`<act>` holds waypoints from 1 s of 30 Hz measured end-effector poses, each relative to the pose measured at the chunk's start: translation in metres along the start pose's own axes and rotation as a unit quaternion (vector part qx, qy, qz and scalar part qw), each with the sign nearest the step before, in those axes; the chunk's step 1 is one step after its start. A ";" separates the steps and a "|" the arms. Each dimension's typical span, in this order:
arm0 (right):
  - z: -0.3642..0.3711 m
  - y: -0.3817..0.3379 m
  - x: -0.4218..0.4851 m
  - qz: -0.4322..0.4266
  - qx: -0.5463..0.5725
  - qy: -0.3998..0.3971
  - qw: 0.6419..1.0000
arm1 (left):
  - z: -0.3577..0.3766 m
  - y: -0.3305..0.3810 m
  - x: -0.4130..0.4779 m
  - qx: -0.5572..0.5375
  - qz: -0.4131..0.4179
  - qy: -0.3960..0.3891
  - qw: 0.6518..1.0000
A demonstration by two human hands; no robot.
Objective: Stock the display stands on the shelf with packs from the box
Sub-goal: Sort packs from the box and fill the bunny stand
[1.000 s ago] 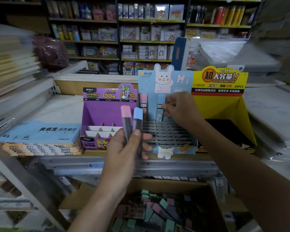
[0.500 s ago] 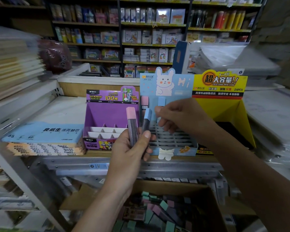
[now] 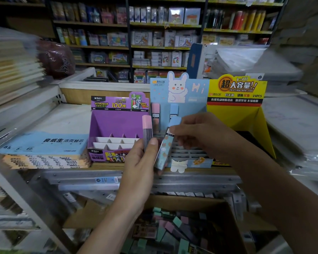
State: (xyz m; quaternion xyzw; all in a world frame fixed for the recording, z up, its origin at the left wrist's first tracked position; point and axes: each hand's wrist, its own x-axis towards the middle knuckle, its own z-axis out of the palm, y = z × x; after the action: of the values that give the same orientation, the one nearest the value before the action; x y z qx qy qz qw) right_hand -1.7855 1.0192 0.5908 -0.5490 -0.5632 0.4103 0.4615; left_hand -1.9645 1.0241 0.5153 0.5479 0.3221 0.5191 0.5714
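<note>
Two packs up, head view: left hand [image 3: 138, 162] grips the pink-capped pack [image 3: 147, 130] upright, with the blue-capped pack [image 3: 164, 149] tilted against its fingers. Right hand [image 3: 200, 136] pinches the blue-capped pack near its top. Both packs sit in front of the blue rabbit stand [image 3: 191, 92], above the box [image 3: 200, 203].

A pink-capped pack [image 3: 147, 129] stands upright in the left hand [image 3: 138, 167]. Beside it a blue-capped pack [image 3: 165, 145] tilts right, its cap pinched by the right hand [image 3: 200, 132]. Behind them the blue rabbit stand [image 3: 196, 96] holds two upright packs [image 3: 155, 114] at its far left. The purple stand [image 3: 117, 123] is to its left and the yellow stand [image 3: 246, 118] to its right. The near cardboard box [image 3: 191, 201] holds loose packs [image 3: 173, 228].
</note>
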 end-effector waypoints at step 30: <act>-0.051 0.006 0.049 -0.170 -0.278 0.161 0.932 | -0.007 0.010 0.011 0.005 0.043 0.009 0.999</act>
State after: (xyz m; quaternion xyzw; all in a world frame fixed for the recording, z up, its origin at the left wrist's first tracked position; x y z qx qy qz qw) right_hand -1.7331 1.0662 0.6008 -0.6100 -0.6578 0.0586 0.4380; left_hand -1.9710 1.0354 0.5258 0.5595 0.3060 0.5463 0.5430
